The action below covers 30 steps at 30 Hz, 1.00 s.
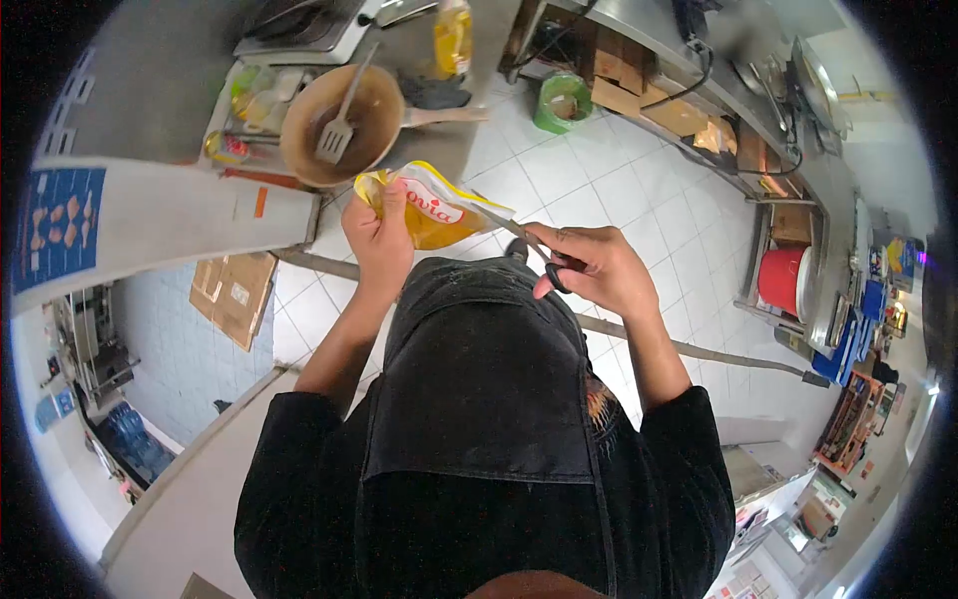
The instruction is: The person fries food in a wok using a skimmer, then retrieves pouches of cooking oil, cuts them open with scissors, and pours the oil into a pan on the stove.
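Note:
My left hand point(384, 225) grips a yellow and clear pouch of cooking oil point(439, 228) by its left end, thumb on top. Red lettering on a white label shows on the pouch. In my right hand point(599, 262) is a pair of scissors point(552, 268) with black handles, fingers through the loops. The blades reach left to the pouch's right corner; whether they are cutting into it I cannot tell. Beyond the pouch, a wok point(344, 120) with a wooden handle stands on the counter, a slotted spatula point(335, 138) resting inside it.
Another yellow oil pouch point(452, 40) stands on the metal counter point(439, 150), near a dark cloth point(434, 92). A green bin point(562, 103) is on the tiled floor. At right are a steel workbench and a red bucket point(781, 280). Flattened cardboard point(235, 295) lies at left.

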Available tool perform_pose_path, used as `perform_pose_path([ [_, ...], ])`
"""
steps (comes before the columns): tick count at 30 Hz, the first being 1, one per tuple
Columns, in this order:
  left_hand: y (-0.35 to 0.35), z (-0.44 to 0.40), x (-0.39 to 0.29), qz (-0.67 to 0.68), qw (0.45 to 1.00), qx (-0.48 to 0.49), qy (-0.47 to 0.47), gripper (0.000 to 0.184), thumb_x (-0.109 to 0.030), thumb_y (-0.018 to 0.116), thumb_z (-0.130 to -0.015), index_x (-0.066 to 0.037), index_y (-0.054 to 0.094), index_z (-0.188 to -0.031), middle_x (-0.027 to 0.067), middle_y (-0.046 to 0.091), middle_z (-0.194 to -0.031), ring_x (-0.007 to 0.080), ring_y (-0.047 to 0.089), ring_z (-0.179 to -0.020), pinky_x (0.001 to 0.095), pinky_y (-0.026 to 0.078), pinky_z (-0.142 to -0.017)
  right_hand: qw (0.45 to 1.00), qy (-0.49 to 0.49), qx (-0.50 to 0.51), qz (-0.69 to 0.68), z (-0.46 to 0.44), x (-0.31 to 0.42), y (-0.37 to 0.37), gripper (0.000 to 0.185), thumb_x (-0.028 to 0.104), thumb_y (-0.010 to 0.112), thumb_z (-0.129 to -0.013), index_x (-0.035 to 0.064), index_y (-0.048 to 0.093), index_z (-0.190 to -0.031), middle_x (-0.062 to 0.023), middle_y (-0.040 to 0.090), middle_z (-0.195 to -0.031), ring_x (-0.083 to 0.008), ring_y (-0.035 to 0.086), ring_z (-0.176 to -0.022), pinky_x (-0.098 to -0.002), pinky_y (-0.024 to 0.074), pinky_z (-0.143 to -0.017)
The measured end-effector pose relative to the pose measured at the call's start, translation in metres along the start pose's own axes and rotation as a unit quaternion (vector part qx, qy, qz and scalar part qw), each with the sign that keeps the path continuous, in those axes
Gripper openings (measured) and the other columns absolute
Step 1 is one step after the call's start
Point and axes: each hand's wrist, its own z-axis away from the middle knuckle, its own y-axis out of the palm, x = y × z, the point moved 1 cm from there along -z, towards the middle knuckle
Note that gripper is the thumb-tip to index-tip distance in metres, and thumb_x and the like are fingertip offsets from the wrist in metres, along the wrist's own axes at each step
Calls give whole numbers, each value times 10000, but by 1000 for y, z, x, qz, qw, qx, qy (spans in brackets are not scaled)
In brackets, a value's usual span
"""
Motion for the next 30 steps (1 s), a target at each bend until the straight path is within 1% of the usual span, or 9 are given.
perform_pose_path([
  [3, 62, 6, 6, 17, 999, 46, -15, 220, -221, 522, -1018, -41, 582, -906, 10, 613, -814, 60, 550, -733, 228, 448, -656, 1000, -7, -11, 1, 20, -29, -49, 627, 48, 695, -689, 147, 603, -1302, -92, 592, -725, -269, 589, -631, -372, 466, -607],
  [6, 121, 8, 10, 38, 998, 52, -8, 220, -221, 518, -1020, -42, 575, -903, 12, 614, -808, 63, 560, -725, 227, 455, -645, 998, 29, -20, 42, 32, -42, -95, 656, 56, 698, -691, 206, 593, -1322, -96, 581, -726, -267, 596, -642, -386, 473, -619],
  [8, 153, 9, 14, 55, 996, 65, -17, 183, -170, 547, -1000, -14, 605, -925, 6, 620, -802, 52, 542, -723, 228, 445, -636, 998, 50, -24, 40, 37, -48, -121, 660, 55, 699, -693, 225, 594, -1322, -99, 582, -725, -266, 603, -648, -385, 475, -621],
  [12, 204, 1, 11, 47, 997, 58, -34, 163, -142, 565, -989, 2, 625, -942, 0, 628, -803, 42, 528, -711, 225, 433, -614, 998, 25, -55, 23, 41, -90, -154, 691, 80, 736, -657, 212, 600, -1322, -67, 534, -695, -234, 559, -614, -365, 472, -603],
  [14, 223, -11, 9, 58, 995, 67, -43, 164, -140, 564, -988, 5, 626, -943, -4, 626, -794, 39, 525, -706, 223, 428, -603, 997, 23, -66, 13, 33, -101, -169, 698, 60, 751, -636, 208, 617, -1305, -54, 511, -686, -215, 511, -573, -349, 459, -578],
  [19, 246, -54, 34, 21, 997, 67, -36, 165, -138, 559, -990, -2, 617, -915, -16, 610, -765, 33, 511, -698, 222, 415, -592, 997, 59, -46, -10, -17, -120, -201, 728, 83, 803, -609, 215, 620, -1302, -51, 509, -694, -198, 494, -579, -336, 446, -564],
  [25, 263, -131, 44, -15, 999, 22, -31, 201, -160, 565, -988, 1, 591, -869, -6, 585, -726, 43, 491, -688, 233, 412, -596, 999, 6, -27, 22, -116, -137, -242, 755, 99, 828, -584, 208, 620, -1302, -51, 496, -708, -180, 494, -614, -332, 435, -569],
  [27, 261, -157, 59, -49, 998, 23, -23, 213, -167, 567, -986, 10, 584, -869, 4, 582, -719, 48, 486, -689, 235, 414, -602, 999, -11, 11, 28, -150, -137, -257, 723, 83, 811, -598, 170, 625, -1291, -55, 503, -705, -181, 504, -622, -330, 440, -575],
  [30, 262, -195, 68, 45, 998, -10, -44, 213, -166, 563, -986, 18, 583, -881, 10, 579, -712, 51, 477, -691, 235, 417, -603, 998, -30, 56, 23, -195, -151, -271, 665, 42, 768, -630, 114, 629, -1277, -63, 515, -703, -182, 515, -627, -322, 442, -580],
])
